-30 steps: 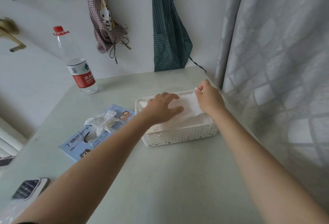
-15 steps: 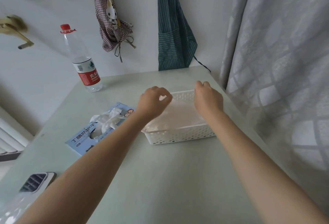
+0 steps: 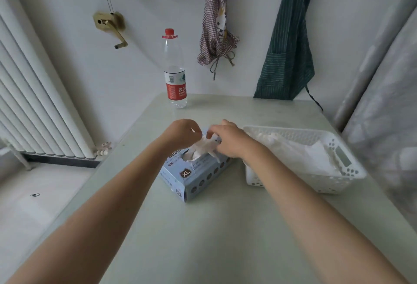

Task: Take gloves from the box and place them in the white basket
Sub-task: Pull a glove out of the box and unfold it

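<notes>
A blue glove box [image 3: 195, 175] marked XL lies on the pale green table, with a white glove [image 3: 202, 148] sticking out of its top opening. My left hand [image 3: 181, 132] hovers over the box with curled fingers pinching the glove's upper edge. My right hand [image 3: 228, 140] is beside it and also pinches the glove. To the right stands the white basket [image 3: 345, 177], holding several white gloves [image 3: 295, 152].
A water bottle [image 3: 175, 71] with a red cap stands at the table's far edge. Aprons [image 3: 286, 42] hang on the wall behind. A white radiator [image 3: 38, 103] is at the left and a grey curtain [image 3: 383, 103] at the right.
Both hands have left the basket and moved left to the glove box, where they now pinch the protruding glove. The camera has turned left.
</notes>
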Demonstrator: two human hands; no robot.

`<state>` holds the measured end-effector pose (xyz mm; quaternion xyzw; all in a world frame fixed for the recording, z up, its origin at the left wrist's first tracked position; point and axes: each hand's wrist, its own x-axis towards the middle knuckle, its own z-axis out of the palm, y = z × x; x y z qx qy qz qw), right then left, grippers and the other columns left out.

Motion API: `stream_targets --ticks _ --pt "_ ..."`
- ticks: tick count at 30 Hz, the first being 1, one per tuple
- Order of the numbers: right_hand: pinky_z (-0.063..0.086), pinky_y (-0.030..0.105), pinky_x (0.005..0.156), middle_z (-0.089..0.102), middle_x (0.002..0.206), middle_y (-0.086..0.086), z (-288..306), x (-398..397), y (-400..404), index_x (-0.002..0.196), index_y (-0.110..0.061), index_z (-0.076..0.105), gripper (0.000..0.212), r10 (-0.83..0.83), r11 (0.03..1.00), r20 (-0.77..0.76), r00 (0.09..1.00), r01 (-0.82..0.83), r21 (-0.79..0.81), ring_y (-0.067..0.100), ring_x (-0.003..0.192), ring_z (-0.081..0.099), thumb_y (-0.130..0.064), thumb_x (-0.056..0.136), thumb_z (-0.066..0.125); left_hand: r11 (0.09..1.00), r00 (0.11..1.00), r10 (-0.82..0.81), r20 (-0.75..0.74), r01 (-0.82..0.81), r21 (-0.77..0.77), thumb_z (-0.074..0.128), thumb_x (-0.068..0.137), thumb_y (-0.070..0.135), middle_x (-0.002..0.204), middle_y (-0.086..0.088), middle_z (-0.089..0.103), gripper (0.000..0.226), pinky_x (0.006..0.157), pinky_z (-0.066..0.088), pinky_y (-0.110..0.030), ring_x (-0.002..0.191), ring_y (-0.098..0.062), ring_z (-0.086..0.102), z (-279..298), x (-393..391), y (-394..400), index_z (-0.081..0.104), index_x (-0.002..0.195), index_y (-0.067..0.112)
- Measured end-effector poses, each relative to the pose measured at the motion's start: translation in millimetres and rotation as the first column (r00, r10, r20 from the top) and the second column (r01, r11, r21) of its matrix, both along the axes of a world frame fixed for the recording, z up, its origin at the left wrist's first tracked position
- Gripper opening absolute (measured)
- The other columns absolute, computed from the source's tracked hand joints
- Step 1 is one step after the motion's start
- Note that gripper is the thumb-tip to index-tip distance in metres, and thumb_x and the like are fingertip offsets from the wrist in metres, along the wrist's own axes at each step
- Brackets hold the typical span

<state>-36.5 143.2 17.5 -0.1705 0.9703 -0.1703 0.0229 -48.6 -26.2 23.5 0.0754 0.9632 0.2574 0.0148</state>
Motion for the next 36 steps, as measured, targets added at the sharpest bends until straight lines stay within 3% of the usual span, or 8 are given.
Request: stream_targets --ticks 6,10,16,23,28,31,33,36 --pt "0.043 0.037 0.090 0.051 0.104 -0.001 -6 -4 -8 0.097 -0.024 0.066 0.014 -0.060 0.995 -0.147 0.987 0.072 0.073 0.023 0.106 0.050 -0.017 0.092 0.055 0.991 0.994 -0.106 -0.002 0.106 0.076 0.076 0.079 0.034 0.094 0.006 0.065 0.021 0.065 0.041 -0.015 0.088 -0.012 0.061 -13 5 -9 0.071 0.099 0.028" --pt "0.049 0.031 0.078 0.057 0.095 -0.004 4 -5 -10 0.091 -0.019 0.067 0.009 -0.128 0.975 -0.231 0.965 0.080 -0.206 0.016 0.087 0.056 -0.019 0.092 0.058 0.986 0.995 -0.087 -0.053 0.094 0.137 0.080 0.073 0.045 0.094 0.004 0.063 0.037 0.068 0.046 -0.019 0.086 -0.013 0.061 -17 3 -9 0.067 0.102 0.027" --pt "0.042 0.015 0.066 0.063 0.088 -0.003 36 -1 -13 0.093 -0.012 0.063 0.009 -0.239 0.867 -0.334 0.912 0.045 -0.496 0.012 0.080 0.057 -0.019 0.095 0.057 0.967 0.982 0.027 -0.187 0.022 0.256 0.069 0.086 0.037 0.087 0.005 0.064 0.015 0.066 0.047 -0.025 0.079 -0.014 0.059 -13 3 -11 0.069 0.093 0.023" --pt "0.055 0.037 0.074 0.065 0.084 -0.001 49 -2 -1 0.092 -0.016 0.058 0.009 -0.378 0.753 -0.235 0.896 0.149 -0.641 0.020 0.080 0.066 -0.024 0.096 0.054 0.920 0.951 0.163 -0.264 -0.050 0.388 0.060 0.093 0.033 0.093 0.003 0.068 0.024 0.069 0.046 -0.028 0.081 -0.016 0.061 -1 2 -12 0.076 0.100 0.016" --pt "0.057 0.039 0.069 0.066 0.076 -0.002 50 -1 11 0.088 -0.017 0.059 0.014 -0.505 0.676 -0.199 0.840 0.242 -0.696 0.016 0.069 0.066 -0.022 0.098 0.050 0.873 0.944 0.190 -0.268 -0.037 0.487 0.068 0.088 0.032 0.082 0.010 0.067 0.013 0.061 0.043 -0.021 0.073 -0.004 0.058 16 6 -15 0.074 0.091 0.022" --pt "0.048 0.027 0.065 0.063 0.096 0.000 51 0 17 0.098 -0.013 0.062 0.014 -0.542 0.713 -0.213 0.813 0.311 -0.628 0.018 0.085 0.062 -0.016 0.096 0.048 0.789 0.959 0.203 -0.196 -0.042 0.613 0.070 0.087 0.029 0.081 0.006 0.068 0.012 0.062 0.045 -0.021 0.071 -0.008 0.059 25 9 -11 0.074 0.087 0.017" --pt "0.045 0.028 0.076 0.055 0.113 0.004 50 2 18 0.112 -0.013 0.059 0.021 -0.537 0.761 -0.259 0.803 0.330 -0.559 0.017 0.094 0.053 -0.012 0.093 0.049 0.691 0.972 0.220 -0.087 -0.092 0.717 0.070 0.087 0.026 0.080 -0.003 0.071 0.014 0.061 0.050 -0.024 0.069 -0.015 0.062 29 10 -6 0.073 0.085 0.012" --pt "0.047 0.026 0.079 0.057 0.101 -0.001 54 11 13 0.104 -0.014 0.060 0.014 -0.436 0.784 -0.301 0.848 0.194 -0.590 0.014 0.090 0.054 -0.017 0.093 0.053 0.646 0.975 0.222 0.011 -0.156 0.747 0.067 0.087 0.021 0.079 -0.006 0.070 0.012 0.058 0.052 -0.027 0.065 -0.018 0.064 33 11 4 0.070 0.089 0.009"
